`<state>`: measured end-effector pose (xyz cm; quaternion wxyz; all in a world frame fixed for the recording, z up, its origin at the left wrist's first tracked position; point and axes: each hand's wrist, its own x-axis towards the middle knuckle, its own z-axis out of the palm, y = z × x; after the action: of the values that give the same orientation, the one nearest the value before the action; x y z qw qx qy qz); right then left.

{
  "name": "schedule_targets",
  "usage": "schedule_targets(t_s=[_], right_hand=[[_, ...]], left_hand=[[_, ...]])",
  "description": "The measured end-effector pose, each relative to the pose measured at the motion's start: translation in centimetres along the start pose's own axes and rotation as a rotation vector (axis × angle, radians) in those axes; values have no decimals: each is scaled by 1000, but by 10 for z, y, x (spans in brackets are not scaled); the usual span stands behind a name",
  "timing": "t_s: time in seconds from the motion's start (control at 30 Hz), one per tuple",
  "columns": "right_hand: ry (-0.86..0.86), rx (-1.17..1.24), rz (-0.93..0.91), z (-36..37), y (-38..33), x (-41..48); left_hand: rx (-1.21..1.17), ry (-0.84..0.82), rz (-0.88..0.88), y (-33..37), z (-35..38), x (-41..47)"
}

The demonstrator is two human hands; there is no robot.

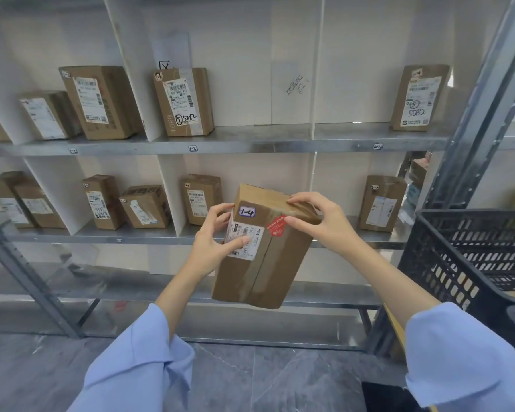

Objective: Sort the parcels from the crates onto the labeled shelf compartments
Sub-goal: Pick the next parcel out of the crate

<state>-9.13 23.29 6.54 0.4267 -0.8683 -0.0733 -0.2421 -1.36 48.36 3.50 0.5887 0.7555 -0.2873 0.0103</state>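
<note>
I hold a brown cardboard parcel [268, 263] in front of the shelf, tilted, with a handwritten "1-4" sticker near its top. My left hand [213, 236] grips its left edge, thumb across the white shipping label. My right hand [318, 221] grips its top right corner. On the upper shelf rail [280, 145] sits a small tag [377, 146] reading 1-4, under the right compartment. One parcel [418, 98] stands in that compartment.
Several labelled parcels stand in the other compartments of both shelves, split by white dividers [167, 191]. A black plastic crate [470, 257] sits at my right. A slanted metal upright [485, 93] frames the rack's right side. Grey tiled floor lies below.
</note>
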Motion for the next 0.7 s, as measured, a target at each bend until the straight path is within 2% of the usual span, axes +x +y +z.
schedule_targets(t_s=[0.13, 0.33, 0.7], right_hand=[[90, 87, 106, 2, 4, -3], [59, 312, 279, 18, 5, -7], [20, 334, 260, 29, -5, 0]], left_hand=[[-23, 69, -12, -1, -5, -1], [-135, 174, -12, 7, -3, 2], [-213, 166, -12, 17, -6, 7]])
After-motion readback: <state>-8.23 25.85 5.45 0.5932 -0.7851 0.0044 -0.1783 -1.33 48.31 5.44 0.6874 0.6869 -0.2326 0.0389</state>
